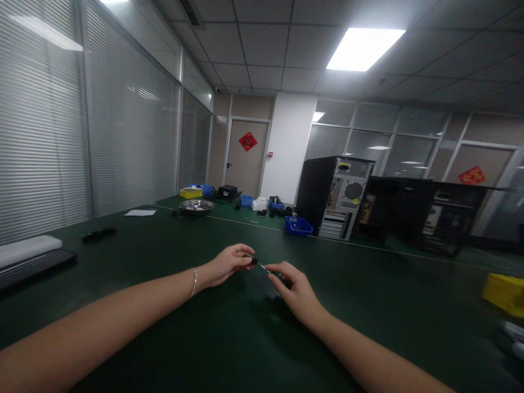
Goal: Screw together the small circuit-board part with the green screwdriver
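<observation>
Over the green tabletop [229, 327], my left hand [229, 265] pinches a small black piece [254, 261] between thumb and fingers. What kind of piece it is I cannot make out. My right hand [298, 292] is closed round what looks like a screwdriver [265, 269], its thin metal shaft pointing up and left to the black piece. A bit of dark handle shows beneath the right fingers; the palm hides the rest. The two hands are close together but apart.
A computer tower [344, 191] stands at the back right, with an opened case [438, 218] beside it. Behind the hands are a blue bin [298, 226] and a metal bowl [197, 207]. A keyboard [36, 267] lies left; a yellow bin [505, 295] stands right.
</observation>
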`<state>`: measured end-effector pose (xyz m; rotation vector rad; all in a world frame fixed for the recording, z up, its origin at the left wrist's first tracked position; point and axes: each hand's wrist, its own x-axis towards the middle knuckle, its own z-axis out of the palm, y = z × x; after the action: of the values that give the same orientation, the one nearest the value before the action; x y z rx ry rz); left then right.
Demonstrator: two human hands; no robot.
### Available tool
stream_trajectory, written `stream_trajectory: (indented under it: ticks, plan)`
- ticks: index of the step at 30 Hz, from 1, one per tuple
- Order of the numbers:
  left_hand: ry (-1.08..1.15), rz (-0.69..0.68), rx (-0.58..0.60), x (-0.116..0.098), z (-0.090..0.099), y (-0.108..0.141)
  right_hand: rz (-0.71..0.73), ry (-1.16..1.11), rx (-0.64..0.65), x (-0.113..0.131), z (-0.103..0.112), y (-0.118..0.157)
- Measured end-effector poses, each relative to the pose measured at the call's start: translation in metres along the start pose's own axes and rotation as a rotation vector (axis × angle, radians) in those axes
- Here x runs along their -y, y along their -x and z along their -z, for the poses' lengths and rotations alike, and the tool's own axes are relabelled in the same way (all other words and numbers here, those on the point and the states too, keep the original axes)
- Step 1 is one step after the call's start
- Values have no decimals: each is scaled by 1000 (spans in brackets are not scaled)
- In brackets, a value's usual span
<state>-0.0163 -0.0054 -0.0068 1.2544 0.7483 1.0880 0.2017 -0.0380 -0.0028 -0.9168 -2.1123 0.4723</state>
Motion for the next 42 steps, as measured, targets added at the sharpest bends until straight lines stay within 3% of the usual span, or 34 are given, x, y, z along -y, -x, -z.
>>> stream_trajectory:
  ticks: [6, 11, 17, 28, 42]
  plan:
    - [78, 14, -15, 0, 0, -1, 11, 30, 20, 5, 3, 1]
    - [-123, -8, -96, 0, 1, -3, 5, 25, 26, 6, 4, 2]
    - [-260, -49, 70, 3, 0, -1, -6, 29, 17, 5, 4, 3]
    - [-262, -33, 177, 6, 2, -3, 21, 25, -19, -1, 0, 1]
    - [-371, -100, 114, -1, -4, 2, -10, 55, -15, -5, -2, 1]
